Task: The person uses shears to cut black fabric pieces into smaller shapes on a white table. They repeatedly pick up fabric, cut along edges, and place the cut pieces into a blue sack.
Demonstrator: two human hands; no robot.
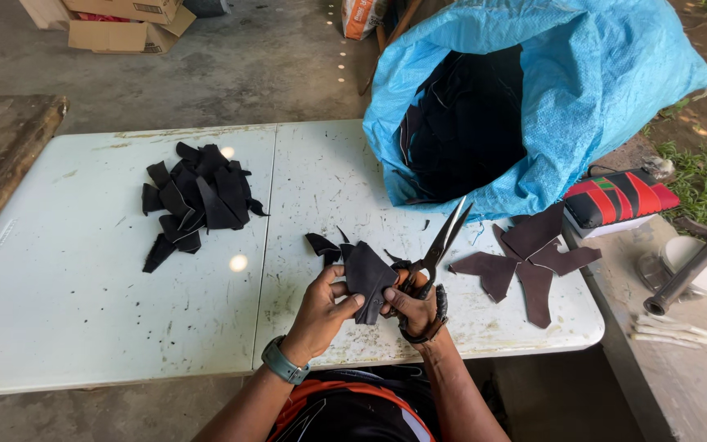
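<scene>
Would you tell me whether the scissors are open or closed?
Nearly closed: the scissors' blades lie almost together, tips slightly apart, held in the right hand.

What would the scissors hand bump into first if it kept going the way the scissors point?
Probably the blue sack. The right hand holds scissors whose blades aim up and right across bare white table toward the sack's lower edge. Depth is hard to judge, so that is a best guess.

Bare forearms, grey-green wristwatch (285, 363) on left wrist, black top with orange and white trim (353, 409)
</scene>
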